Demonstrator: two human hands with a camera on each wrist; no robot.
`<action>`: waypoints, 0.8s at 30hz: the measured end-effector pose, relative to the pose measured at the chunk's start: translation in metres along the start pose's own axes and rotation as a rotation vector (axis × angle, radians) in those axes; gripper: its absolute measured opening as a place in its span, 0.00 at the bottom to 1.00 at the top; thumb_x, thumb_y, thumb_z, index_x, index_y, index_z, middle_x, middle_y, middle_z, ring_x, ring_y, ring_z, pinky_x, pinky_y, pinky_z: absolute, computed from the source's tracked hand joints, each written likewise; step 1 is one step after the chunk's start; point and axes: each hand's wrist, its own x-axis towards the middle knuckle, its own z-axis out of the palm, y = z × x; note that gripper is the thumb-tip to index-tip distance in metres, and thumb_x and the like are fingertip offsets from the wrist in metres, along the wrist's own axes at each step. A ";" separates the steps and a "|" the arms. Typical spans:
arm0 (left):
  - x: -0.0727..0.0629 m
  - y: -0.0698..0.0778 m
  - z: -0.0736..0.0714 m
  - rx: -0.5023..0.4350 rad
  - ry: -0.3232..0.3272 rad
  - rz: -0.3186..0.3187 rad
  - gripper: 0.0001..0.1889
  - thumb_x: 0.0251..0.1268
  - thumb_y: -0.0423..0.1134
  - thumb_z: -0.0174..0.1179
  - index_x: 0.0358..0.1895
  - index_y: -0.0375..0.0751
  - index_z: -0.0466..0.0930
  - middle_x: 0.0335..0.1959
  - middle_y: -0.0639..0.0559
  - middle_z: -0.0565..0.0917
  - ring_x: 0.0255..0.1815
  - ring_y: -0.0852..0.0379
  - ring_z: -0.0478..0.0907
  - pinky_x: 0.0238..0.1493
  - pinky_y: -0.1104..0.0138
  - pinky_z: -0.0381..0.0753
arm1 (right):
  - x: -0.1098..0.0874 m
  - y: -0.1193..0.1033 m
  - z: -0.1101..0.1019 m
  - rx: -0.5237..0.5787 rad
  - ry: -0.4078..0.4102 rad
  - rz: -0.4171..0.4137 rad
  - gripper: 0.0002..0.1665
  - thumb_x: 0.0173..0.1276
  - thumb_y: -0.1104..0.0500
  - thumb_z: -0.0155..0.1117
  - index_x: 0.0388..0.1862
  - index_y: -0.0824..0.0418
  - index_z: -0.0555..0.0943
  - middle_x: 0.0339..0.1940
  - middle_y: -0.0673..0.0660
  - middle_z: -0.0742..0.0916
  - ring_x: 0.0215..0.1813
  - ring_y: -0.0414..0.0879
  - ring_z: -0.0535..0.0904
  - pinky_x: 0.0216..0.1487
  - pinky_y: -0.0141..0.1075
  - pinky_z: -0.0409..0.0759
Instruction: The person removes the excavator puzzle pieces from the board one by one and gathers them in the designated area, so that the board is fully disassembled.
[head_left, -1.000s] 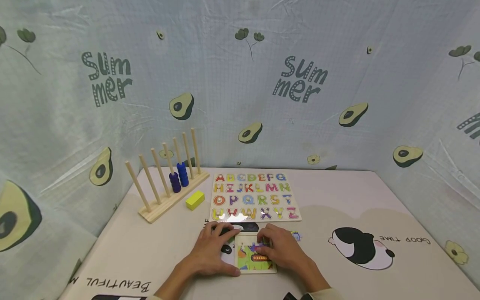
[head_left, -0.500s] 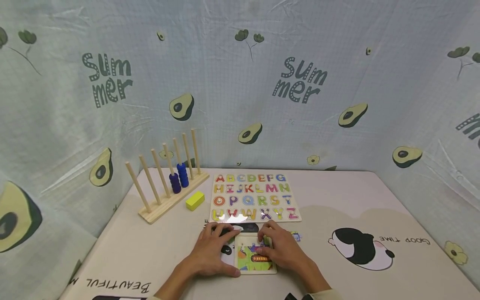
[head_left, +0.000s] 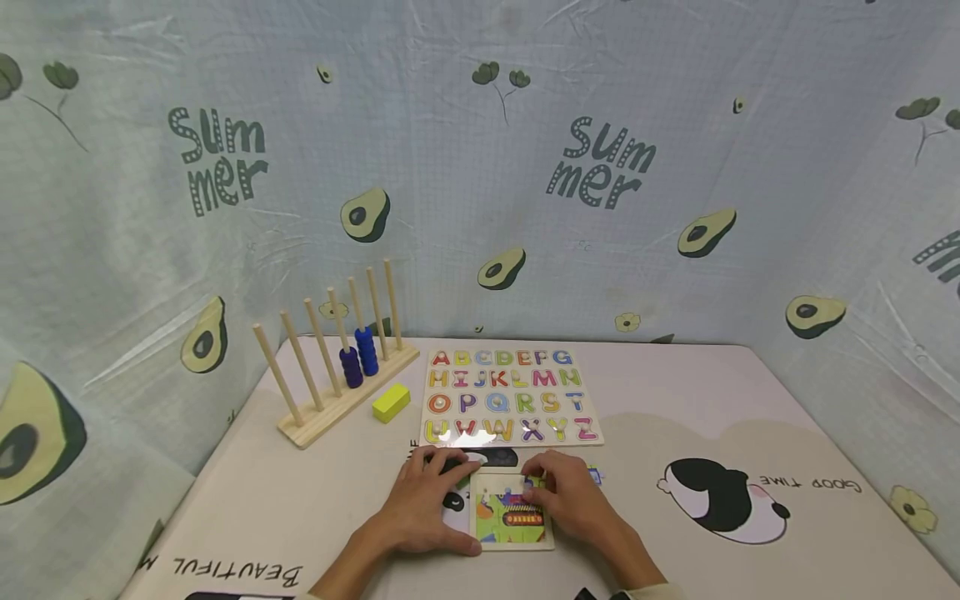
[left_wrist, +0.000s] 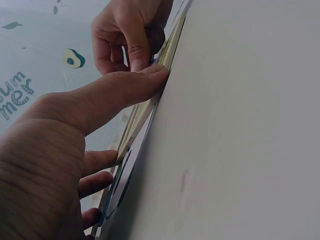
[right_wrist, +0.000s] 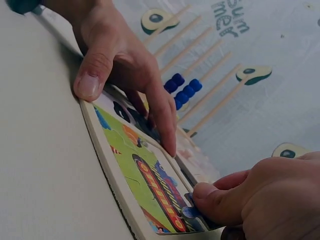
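Note:
A small wooden-framed jigsaw puzzle [head_left: 517,547] lies near the front of the table, with a green picture of an orange-tracked vehicle. My left hand [head_left: 426,504] holds its left side, thumb at the near edge and index finger towards the far edge. At the puzzle's upper right corner, my right hand [head_left: 576,502] pinches a dark blue jigsaw piece [right_wrist: 191,212] between thumb and fingers. In the right wrist view this piece overlaps the puzzle's edge; whether it sits flush is hidden by the fingers. Part of the upper row shows bare wood.
Behind the puzzle lies an alphabet board [head_left: 512,390]. Back left stands a wooden peg rack [head_left: 330,410] with blue and purple beads [head_left: 366,351]. A yellow block [head_left: 391,402] lies beside it. Another small blue piece [head_left: 595,475] lies just beyond the right hand.
My right hand has shifted slightly right, its fingers drawing back from the puzzle's middle towards its upper right corner and uncovering more of the picture. The left hand stays in place.

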 end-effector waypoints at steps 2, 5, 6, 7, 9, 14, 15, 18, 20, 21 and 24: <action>0.000 0.000 0.000 -0.003 -0.001 -0.002 0.54 0.34 0.74 0.73 0.72 0.57 0.73 0.68 0.54 0.69 0.69 0.42 0.56 0.70 0.37 0.57 | -0.001 0.000 -0.001 0.011 0.005 -0.022 0.11 0.63 0.65 0.74 0.42 0.56 0.85 0.33 0.43 0.82 0.30 0.34 0.71 0.32 0.29 0.74; -0.001 0.000 0.000 -0.006 -0.002 -0.005 0.54 0.34 0.74 0.73 0.72 0.57 0.73 0.68 0.54 0.69 0.69 0.42 0.56 0.70 0.37 0.57 | -0.002 0.000 -0.003 0.040 0.013 -0.028 0.09 0.64 0.66 0.73 0.42 0.55 0.86 0.31 0.42 0.81 0.30 0.34 0.72 0.32 0.29 0.74; -0.001 0.000 0.000 -0.006 -0.002 -0.006 0.54 0.34 0.74 0.73 0.72 0.57 0.73 0.68 0.54 0.69 0.69 0.42 0.56 0.69 0.37 0.57 | -0.002 0.000 -0.004 0.048 0.016 -0.023 0.09 0.64 0.66 0.72 0.42 0.55 0.86 0.30 0.42 0.80 0.30 0.35 0.72 0.32 0.29 0.73; -0.001 0.000 0.000 -0.007 -0.001 -0.007 0.54 0.33 0.74 0.73 0.72 0.57 0.73 0.68 0.54 0.69 0.69 0.42 0.56 0.70 0.37 0.57 | -0.002 0.001 -0.005 0.056 0.021 -0.017 0.09 0.65 0.66 0.72 0.41 0.55 0.86 0.28 0.43 0.80 0.29 0.35 0.72 0.31 0.29 0.73; -0.001 0.000 0.000 -0.009 -0.001 -0.008 0.54 0.33 0.74 0.73 0.72 0.57 0.73 0.68 0.54 0.69 0.69 0.42 0.56 0.70 0.37 0.57 | -0.003 0.002 -0.007 0.072 0.033 -0.007 0.08 0.66 0.66 0.70 0.42 0.55 0.87 0.27 0.43 0.79 0.30 0.36 0.72 0.31 0.30 0.73; -0.001 0.000 -0.001 -0.009 0.000 -0.009 0.54 0.34 0.74 0.74 0.72 0.57 0.73 0.68 0.54 0.69 0.69 0.42 0.56 0.70 0.37 0.57 | -0.003 0.008 -0.011 0.074 0.086 -0.007 0.07 0.70 0.65 0.67 0.43 0.56 0.89 0.35 0.43 0.86 0.34 0.35 0.76 0.37 0.30 0.78; -0.001 0.000 -0.001 -0.008 0.001 -0.009 0.54 0.34 0.74 0.74 0.72 0.57 0.73 0.68 0.54 0.69 0.69 0.42 0.56 0.70 0.37 0.57 | -0.003 0.009 -0.012 0.074 0.099 -0.007 0.08 0.70 0.65 0.66 0.43 0.56 0.89 0.35 0.43 0.86 0.34 0.35 0.77 0.37 0.30 0.79; -0.001 0.000 -0.001 -0.009 0.006 -0.005 0.54 0.33 0.74 0.74 0.71 0.56 0.73 0.68 0.54 0.69 0.69 0.42 0.56 0.69 0.37 0.57 | -0.004 0.012 -0.017 0.084 0.142 0.014 0.09 0.70 0.67 0.66 0.43 0.56 0.89 0.33 0.44 0.85 0.33 0.36 0.77 0.36 0.30 0.79; -0.001 0.000 0.000 -0.009 0.007 -0.002 0.54 0.33 0.73 0.74 0.71 0.56 0.73 0.68 0.54 0.69 0.69 0.42 0.56 0.69 0.37 0.57 | -0.005 0.014 -0.020 0.097 0.164 0.050 0.10 0.70 0.68 0.66 0.43 0.57 0.89 0.31 0.44 0.84 0.29 0.37 0.76 0.33 0.30 0.77; -0.001 0.000 0.000 -0.008 0.008 -0.001 0.54 0.33 0.73 0.74 0.71 0.56 0.73 0.68 0.54 0.69 0.69 0.42 0.56 0.70 0.37 0.57 | -0.005 0.015 -0.022 0.107 0.173 0.076 0.10 0.69 0.68 0.66 0.43 0.57 0.89 0.30 0.44 0.83 0.28 0.37 0.75 0.31 0.29 0.76; 0.000 0.000 0.001 -0.005 0.007 0.005 0.54 0.33 0.74 0.74 0.72 0.57 0.73 0.68 0.54 0.69 0.69 0.42 0.56 0.70 0.37 0.57 | -0.007 0.018 -0.027 0.134 0.198 0.151 0.08 0.69 0.68 0.67 0.43 0.59 0.88 0.30 0.47 0.83 0.26 0.38 0.76 0.29 0.29 0.76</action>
